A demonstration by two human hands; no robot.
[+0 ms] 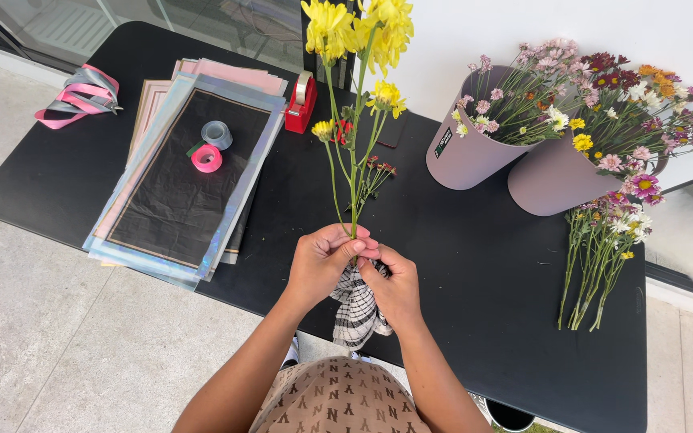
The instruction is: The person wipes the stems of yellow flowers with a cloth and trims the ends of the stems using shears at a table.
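- Step in hand, as we judge it: gathering yellow chrysanthemum stems (353,144) into one upright bunch, gripped low on the stalks above the front edge of the black table (475,273).
- Our left hand (324,261) is wrapped around the stalks, fingers curled tight at the gathering point.
- Our right hand (392,285) sits just beside and slightly lower, fingers closed on the stem bases; a black-and-white checked cloth (358,309) hangs beneath both hands. We cannot tell which hand pinches it.
- Blooms rise past the top of the view: dense, ruffled yellow heads on thin, stiff green stalks with small leaves.
- Next move, in our judgement, calls for an even grip so the thin stalks do not slip or snap, and one hand free to reach materials.
- Left on the table: a fanned stack of wrapping sheets (182,172), matt black tissue on top, iridescent film and pale pink paper showing at the edges.
- On the stack: a pink tape roll (207,159) and a clear tape roll (216,134), touching.
- A red tape dispenser (301,103) stands just beside the stack; looped pink-and-grey ribbon (80,95) lies at the far left corner.
- Right: two mauve conical buckets (507,160), tilted, full of mixed small daisy-type flowers.
- A loose bunch of mixed flowers (603,248) lies flat near the right edge.
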